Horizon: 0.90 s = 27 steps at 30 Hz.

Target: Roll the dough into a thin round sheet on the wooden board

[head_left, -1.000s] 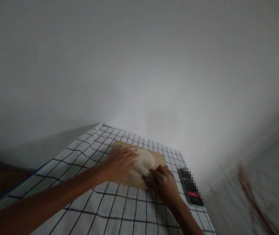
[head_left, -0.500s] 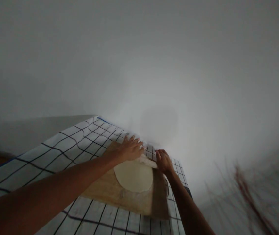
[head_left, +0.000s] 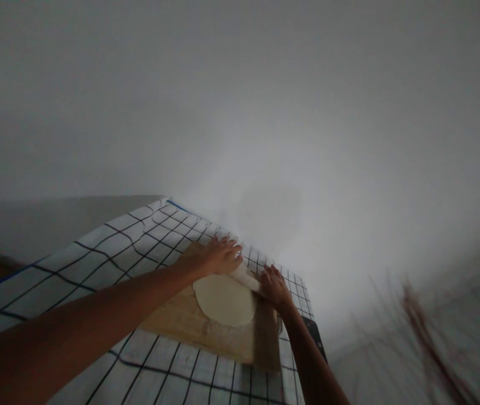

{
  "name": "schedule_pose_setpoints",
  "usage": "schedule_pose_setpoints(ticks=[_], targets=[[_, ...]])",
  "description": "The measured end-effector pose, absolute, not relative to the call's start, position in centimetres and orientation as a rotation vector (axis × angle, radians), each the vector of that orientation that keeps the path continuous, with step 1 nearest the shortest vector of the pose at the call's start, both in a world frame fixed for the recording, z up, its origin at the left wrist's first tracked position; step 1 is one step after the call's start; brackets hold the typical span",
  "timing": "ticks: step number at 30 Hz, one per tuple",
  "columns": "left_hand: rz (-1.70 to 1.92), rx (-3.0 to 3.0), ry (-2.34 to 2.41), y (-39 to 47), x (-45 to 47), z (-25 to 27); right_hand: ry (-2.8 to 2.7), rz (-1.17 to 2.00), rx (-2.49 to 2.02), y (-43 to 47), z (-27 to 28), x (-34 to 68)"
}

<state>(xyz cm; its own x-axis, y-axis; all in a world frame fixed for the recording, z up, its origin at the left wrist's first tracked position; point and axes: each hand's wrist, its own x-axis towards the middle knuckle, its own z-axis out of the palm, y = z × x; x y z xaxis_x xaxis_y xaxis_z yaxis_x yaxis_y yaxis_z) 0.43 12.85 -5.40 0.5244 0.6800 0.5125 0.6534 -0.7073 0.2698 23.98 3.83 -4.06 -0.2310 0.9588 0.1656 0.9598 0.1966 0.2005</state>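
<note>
Flat hands (head_left: 223, 256) on pale rolling pin (head_left: 246, 277), round smooth dough (head_left: 224, 300).

Both arms outstretched, left hand (head_left: 218, 257) and right hand (head_left: 274, 287) palm-down, fingers flat.

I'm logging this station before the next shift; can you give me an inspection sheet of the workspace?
Surface: checked cloth over a table, wooden board lying on it.
Job's things: flat round dough on the board; pale rolling pin at its far edge.
Clutter: dark phone by the right forearm, partly hidden.
Grips: left hand and right hand rest flat on the pin, fingers extended.
Cables: nothing seen.
Surroundings: plain grey wall; blurred reddish streak at right, unidentifiable.
</note>
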Motion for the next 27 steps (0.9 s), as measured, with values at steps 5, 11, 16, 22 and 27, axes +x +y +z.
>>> schedule_pose_setpoints(ticks=[5,11,16,22,27], targets=[[0.976,2.823,1.064,8.7,-1.6,-5.8,-2.089,-0.294,-2.073,-4.3,-4.1,19.1],[0.978,2.915,0.828,3.6,-6.9,-6.4,-2.05,-0.307,-1.981,-12.7,-5.1,13.9],[0.976,2.932,0.792,0.8,-10.6,-7.1,-2.072,-0.368,-1.907,-15.0,-6.0,12.8],[0.994,2.897,0.91,2.0,-8.8,-7.1,-2.191,-0.341,-1.874,-10.3,-4.5,15.8],[0.921,2.774,1.144,7.2,-5.3,-5.9,-2.101,-0.349,-2.029,-2.0,-2.8,17.8]])
